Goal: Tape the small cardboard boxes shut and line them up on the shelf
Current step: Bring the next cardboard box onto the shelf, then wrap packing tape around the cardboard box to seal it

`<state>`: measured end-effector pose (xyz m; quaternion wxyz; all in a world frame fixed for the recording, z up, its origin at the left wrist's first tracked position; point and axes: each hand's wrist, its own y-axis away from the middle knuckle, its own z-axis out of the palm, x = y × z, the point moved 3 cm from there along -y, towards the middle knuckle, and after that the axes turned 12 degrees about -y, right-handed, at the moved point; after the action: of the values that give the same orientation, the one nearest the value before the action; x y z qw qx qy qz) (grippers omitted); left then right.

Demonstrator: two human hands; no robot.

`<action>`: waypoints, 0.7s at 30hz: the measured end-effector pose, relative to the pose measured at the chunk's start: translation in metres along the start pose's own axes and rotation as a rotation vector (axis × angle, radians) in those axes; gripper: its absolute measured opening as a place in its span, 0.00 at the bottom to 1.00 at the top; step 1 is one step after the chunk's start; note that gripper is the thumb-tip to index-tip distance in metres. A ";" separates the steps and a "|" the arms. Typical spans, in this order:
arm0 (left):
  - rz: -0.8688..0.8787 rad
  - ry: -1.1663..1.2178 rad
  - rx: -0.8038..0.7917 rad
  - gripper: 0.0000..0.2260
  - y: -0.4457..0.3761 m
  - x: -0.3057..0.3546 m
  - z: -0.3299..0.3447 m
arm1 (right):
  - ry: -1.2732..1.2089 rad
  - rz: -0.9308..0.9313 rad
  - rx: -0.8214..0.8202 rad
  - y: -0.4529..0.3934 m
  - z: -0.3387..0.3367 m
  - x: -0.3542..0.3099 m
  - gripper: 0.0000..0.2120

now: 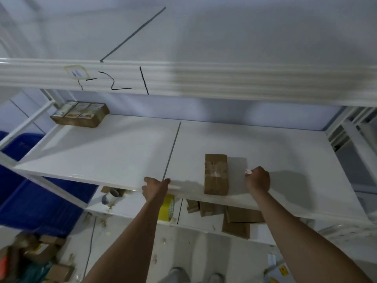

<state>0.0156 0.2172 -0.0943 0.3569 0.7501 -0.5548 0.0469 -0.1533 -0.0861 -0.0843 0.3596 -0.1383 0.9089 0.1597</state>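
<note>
White metal shelf (122, 152), middle tier, two boards meeting at a dark seam: taken here as the landmark. One small cardboard box (216, 174), brown, closed, a pale strip of tape across its top, lies on the shelf's right board at the front edge, long side running front to back. Left hand (155, 187) grips the shelf's front edge at the seam, thumb on top, fingers curled under the lip, well to the left of the box. Right hand (258, 179) rests on the shelf just right of the box, apart from it, fingers curled tight round a small pale scrap (248, 171) that shows at the knuckles; what the scrap is cannot be told. A bundle of printed cartons (80, 115) stands at the shelf's far left corner. Below the shelf, on the lower tier: a yellow tape roll (168, 208) partly hidden behind the left forearm, several flat brown cardboard pieces (237, 219) under the right board, and a grey cylindrical object (110, 197) lying on its side. Blue bins (30, 197) stand to the left of the shelf. Above it, an upper beam (204, 82) bears black marker strokes and a label.
</note>
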 end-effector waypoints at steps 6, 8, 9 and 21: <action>-0.086 0.125 -0.304 0.41 -0.018 -0.028 0.005 | -0.379 -0.186 0.199 0.040 -0.004 -0.057 0.08; -0.062 0.159 -0.393 0.35 -0.017 -0.033 0.003 | -0.434 -0.288 0.153 0.059 0.007 -0.077 0.09; -0.045 0.156 -0.432 0.33 -0.016 -0.035 0.001 | -0.443 -0.330 0.117 0.069 0.016 -0.085 0.10; 0.112 0.068 -0.571 0.14 -0.025 -0.051 -0.001 | -0.618 0.005 -0.491 0.152 0.109 -0.097 0.06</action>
<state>0.0188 0.2617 -0.1291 0.5686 0.5854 -0.5741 -0.0664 -0.0742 0.1080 -0.0633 0.5720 -0.1632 0.6930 0.4073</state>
